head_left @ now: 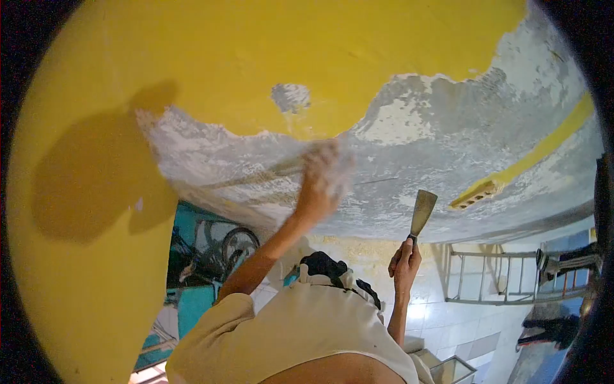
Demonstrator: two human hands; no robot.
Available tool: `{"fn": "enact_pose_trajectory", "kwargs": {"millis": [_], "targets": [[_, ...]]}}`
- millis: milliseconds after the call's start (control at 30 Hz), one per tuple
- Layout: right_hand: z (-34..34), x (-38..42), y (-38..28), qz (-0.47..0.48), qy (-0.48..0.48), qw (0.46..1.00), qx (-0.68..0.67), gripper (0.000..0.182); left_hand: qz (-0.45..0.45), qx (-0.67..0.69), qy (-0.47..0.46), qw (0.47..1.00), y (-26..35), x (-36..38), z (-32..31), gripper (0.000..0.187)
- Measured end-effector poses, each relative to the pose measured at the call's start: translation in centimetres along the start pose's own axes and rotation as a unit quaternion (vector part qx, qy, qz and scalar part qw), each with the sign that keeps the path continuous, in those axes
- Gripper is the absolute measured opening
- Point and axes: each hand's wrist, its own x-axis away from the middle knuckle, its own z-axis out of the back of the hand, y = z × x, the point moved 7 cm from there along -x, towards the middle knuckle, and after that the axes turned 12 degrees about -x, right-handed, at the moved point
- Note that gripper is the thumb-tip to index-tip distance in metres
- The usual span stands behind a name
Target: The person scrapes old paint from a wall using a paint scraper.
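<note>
Both arms are up at the painted surface. The left hand (pixel 323 176) sits at centre frame, flat against the bare grey patch (pixel 435 141) just under the ragged edge of the yellow paint (pixel 256 51). It is smeared with motion blur and dusted white, so I cannot tell whether the fingers are spread or wrapped round something. A pale streak runs off to its left, and that is too blurred to name.

Lower and to the right, the right hand (pixel 404 262) has its fingers curled tight round the handle of a scraper (pixel 422 211). The blade points up, with its tip near the grey patch, though whether it touches I cannot say.

At right of frame 1 yellow strip (pixel 543 150) crosses the stripped area, ending in a small slotted block (pixel 476 195). A metal ladder (pixel 486 275) stands at lower right over pale floor tiles (pixel 441 313). A broad shadow (pixel 83 173) lies on the yellow at left.

Now the risks, as I judge them:
- Too steep a blade angle would likely gouge the soft grey layer instead of lifting paint.
- A slip of the scraper towards the left hand could nick it, with the 2 hands working this near each other.
- Loosened flakes and dust will drop straight onto the upturned arms and the cream shirt (pixel 300 333).
- A hard push near the slotted block could chip it.
</note>
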Motion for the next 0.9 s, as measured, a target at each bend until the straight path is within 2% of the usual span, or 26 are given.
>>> {"fn": "enact_pose_trajectory", "kwargs": {"millis": [33,67,100,133,167,233,267,367,433,500,533,600,667,733,767,800,900], "targets": [[-0.7,0.0,-0.2,0.001,-0.020,1.000,0.011,0.034,0.011,0.189,-0.081,0.978,1.2,3.3,-2.2,0.041],[-0.9,-0.3,-0.2,0.001,-0.025,1.000,0.016,0.034,0.002,0.270,-0.245,0.931,1.4,9.1,-8.2,0.036],[-1.4,-0.6,0.0,0.001,-0.040,0.998,0.046,0.034,0.126,0.345,-0.387,0.846,1.2,12.8,-10.4,0.033],[-1.7,-0.8,0.1,0.001,-0.052,0.996,0.075,0.035,0.242,0.405,-0.512,0.718,1.5,16.7,-11.5,0.032],[-2.5,-0.7,-0.3,0.002,-0.040,0.993,0.107,0.028,0.239,0.408,-0.512,0.717,1.5,18.1,-11.2,0.032],[-4.0,-0.9,-0.9,0.026,-0.065,0.992,0.102,0.027,0.212,0.438,-0.286,0.825,-0.4,16.9,-8.4,0.032],[-5.0,-0.8,-1.1,0.044,-0.097,0.990,0.096,0.027,0.216,0.441,-0.284,0.824,-1.0,17.0,-8.1,0.032],[-8.1,-0.9,-1.0,0.063,-0.126,0.987,0.072,0.029,0.315,0.424,-0.227,0.818,-3.7,13.1,-4.1,0.036],[-10.3,-0.6,-0.5,0.093,-0.155,0.981,0.076,0.030,0.313,0.434,-0.207,0.819,-4.5,10.7,-3.0,0.035],[-12.7,0.2,-0.5,0.062,-0.192,0.976,0.080,0.030,0.303,0.470,-0.173,0.810,-4.7,8.4,-2.0,0.037],[-14.0,0.6,-0.5,0.052,-0.199,0.975,0.087,0.030,0.301,0.470,-0.180,0.810,-4.7,7.6,-1.9,0.037],[-16.8,1.4,0.7,0.032,-0.222,0.974,0.017,0.030,0.318,0.481,-0.200,0.792,-4.9,6.2,-2.2,0.039],[-20.1,2.2,-0.2,0.051,-0.257,0.965,-0.016,0.029,0.285,0.485,-0.188,0.805,-4.5,3.3,-0.6,0.041],[-22.8,2.4,-1.0,0.074,-0.262,0.961,-0.046,0.029,0.194,0.484,-0.082,0.849,-4.2,-1.3,3.8,0.046],[-24.2,2.8,-2.6,0.058,-0.239,0.965,-0.094,0.030,0.206,0.489,-0.129,0.838,-4.8,-2.3,4.7,0.039],[-24.8,2.6,-3.1,0.059,-0.230,0.967,-0.098,0.030,0.200,0.491,-0.138,0.837,-5.1,-3.6,5.4,0.039],[-26.7,2.0,-4.9,0.075,-0.228,0.958,-0.159,0.030,0.148,0.494,-0.095,0.851,-5.3,-7.2,7.2,0.039]]}}
